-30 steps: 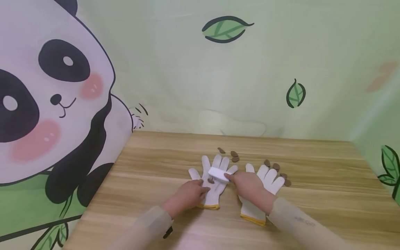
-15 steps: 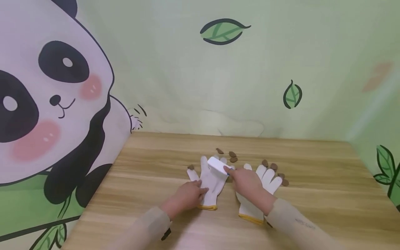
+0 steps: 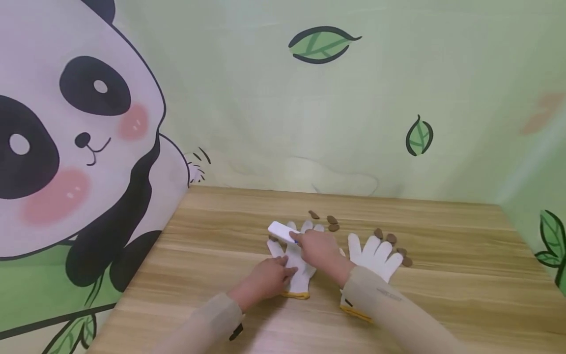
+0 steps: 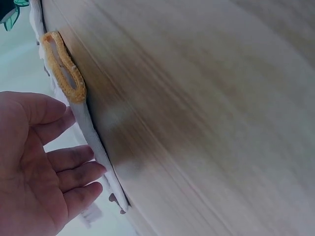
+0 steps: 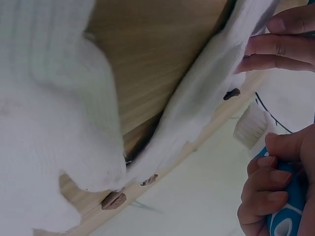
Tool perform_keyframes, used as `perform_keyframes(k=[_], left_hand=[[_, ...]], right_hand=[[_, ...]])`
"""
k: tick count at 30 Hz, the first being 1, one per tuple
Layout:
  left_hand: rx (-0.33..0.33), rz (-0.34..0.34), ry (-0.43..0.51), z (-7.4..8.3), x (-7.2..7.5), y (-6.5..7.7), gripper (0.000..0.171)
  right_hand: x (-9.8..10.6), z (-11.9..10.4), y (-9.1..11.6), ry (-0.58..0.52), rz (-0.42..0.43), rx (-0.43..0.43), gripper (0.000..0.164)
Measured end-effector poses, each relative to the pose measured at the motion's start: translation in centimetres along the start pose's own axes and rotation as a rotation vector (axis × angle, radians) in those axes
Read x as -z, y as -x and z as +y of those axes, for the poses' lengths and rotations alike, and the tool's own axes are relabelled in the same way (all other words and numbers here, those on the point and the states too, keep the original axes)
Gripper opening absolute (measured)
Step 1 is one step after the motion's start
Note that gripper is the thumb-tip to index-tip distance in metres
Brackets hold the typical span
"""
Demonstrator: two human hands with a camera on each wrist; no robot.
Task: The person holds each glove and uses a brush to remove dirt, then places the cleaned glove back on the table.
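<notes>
My right hand (image 3: 319,250) grips a small brush by its blue handle (image 5: 288,206), with its white head (image 3: 282,232) above the fingers of the left white knit glove (image 3: 300,280). The bristles (image 5: 252,125) show in the right wrist view. My left hand (image 3: 269,276) rests its extended fingers on that glove near its yellow cuff (image 4: 74,81). A brown pebble-like piece (image 3: 273,238) lies by the tip of the glove's leftmost finger, partly hidden by the brush head. A second white glove (image 3: 373,255) lies to the right, partly under my right forearm.
Several brown pieces (image 3: 391,238) lie at the fingertips of the right glove. More of them (image 3: 332,220) are behind the left glove. The wooden table (image 3: 212,221) meets a green wall cloth (image 3: 247,123) with a painted panda and leaves.
My right hand has moved the brush leftward across the left glove. The brown piece seen on its palm a second ago has gone to the leftmost fingertip. My left hand stays in place.
</notes>
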State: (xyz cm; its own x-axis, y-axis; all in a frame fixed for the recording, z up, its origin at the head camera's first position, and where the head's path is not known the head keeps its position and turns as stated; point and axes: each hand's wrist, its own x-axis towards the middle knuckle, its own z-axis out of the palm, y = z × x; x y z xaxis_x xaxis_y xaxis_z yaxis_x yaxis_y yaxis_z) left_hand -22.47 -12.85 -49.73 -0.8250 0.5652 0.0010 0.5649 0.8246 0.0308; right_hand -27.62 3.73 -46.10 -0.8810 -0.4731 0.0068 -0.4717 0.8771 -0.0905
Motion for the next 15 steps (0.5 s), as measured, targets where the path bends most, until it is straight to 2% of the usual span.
perform_keyframes(k=[8,15], left_hand=[[0.003,-0.010,-0.007,-0.3,0.5,0.3,0.029],[0.001,-0.016,-0.016,0.1,0.5,0.0,0.030]], right_hand=[[-1.0,-0.4,-2.0,0.008,-0.076,0.018,0.052],[-0.8,-0.4,-3.6,0.133,-0.074,0.001,0.041]])
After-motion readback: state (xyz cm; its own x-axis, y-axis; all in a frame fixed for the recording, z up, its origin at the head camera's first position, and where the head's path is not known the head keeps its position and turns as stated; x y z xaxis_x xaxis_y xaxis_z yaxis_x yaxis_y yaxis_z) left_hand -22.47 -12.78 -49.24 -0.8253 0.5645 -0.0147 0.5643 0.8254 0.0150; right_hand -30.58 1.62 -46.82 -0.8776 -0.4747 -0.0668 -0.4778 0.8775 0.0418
